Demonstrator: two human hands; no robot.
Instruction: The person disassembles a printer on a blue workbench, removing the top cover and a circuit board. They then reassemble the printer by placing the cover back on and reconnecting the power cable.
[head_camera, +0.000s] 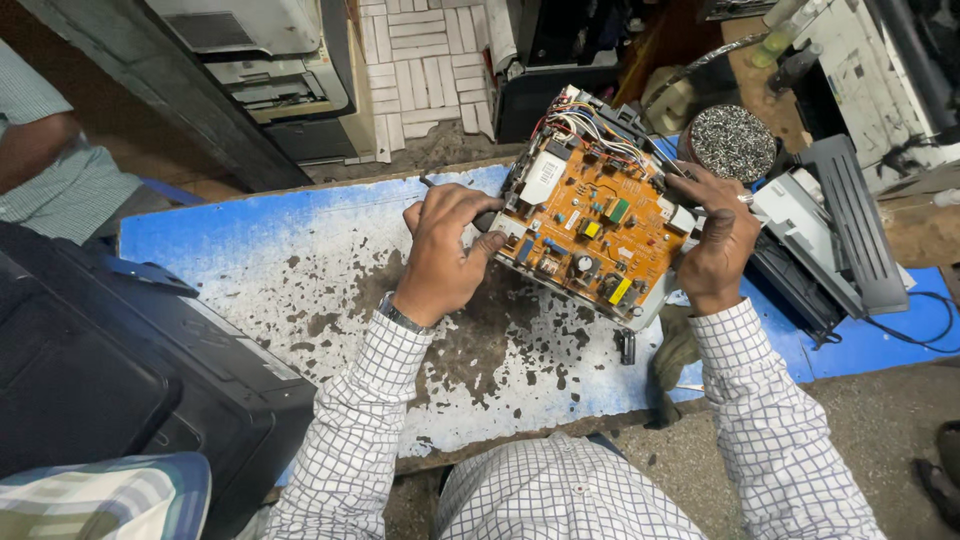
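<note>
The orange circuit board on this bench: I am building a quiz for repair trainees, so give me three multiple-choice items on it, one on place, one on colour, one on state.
1. Where is the orange circuit board?
A. On the floor
B. Over the blue worktable, between both hands
C. Inside the black printer

2. What colour is the worktable's paint?
A. Blue, worn to white patches
B. Red
C. Green

3. How is the board held?
A. Lying loose, untouched
B. Gripped by one hand only
C. Left hand at its left edge with a dark-handled tool, right hand at its right edge

Answers:
1 B: it sits tilted above the tabletop between the hands.
2 A: blue edges show around a worn, speckled white middle.
3 C: each hand meets one side of the board.
</note>
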